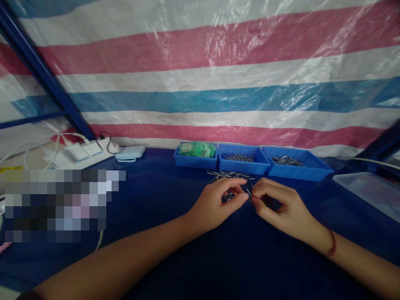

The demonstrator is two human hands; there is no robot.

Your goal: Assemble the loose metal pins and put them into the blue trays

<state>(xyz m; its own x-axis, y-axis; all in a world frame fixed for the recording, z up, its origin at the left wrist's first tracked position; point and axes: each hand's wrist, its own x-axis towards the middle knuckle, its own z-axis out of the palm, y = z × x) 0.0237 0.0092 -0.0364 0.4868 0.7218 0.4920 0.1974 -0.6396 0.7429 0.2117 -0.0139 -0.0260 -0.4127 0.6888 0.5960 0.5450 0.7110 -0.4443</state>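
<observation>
Left hand [215, 202]: thumb and forefinger parted; metal shows behind, but can't tell if any sits in palm. Right hand [286, 206]: fingertips pinched narrow, seemingly on slim pin [249, 193] between both hands, over table [150, 183]. Loose pins [240, 175] lie just before blue bins [243, 168]. Best handled with light pinch, wrists steady, fingertips off loose pins.

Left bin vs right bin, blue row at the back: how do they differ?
Contents: left bin holds green packets; right bin holds loose thin metal pieces.
Fill: left bin looks filled near its rim; right bin has a low pile with bare floor showing.
Shared: both blue, open-topped, upright on the dark blue tabletop.
</observation>
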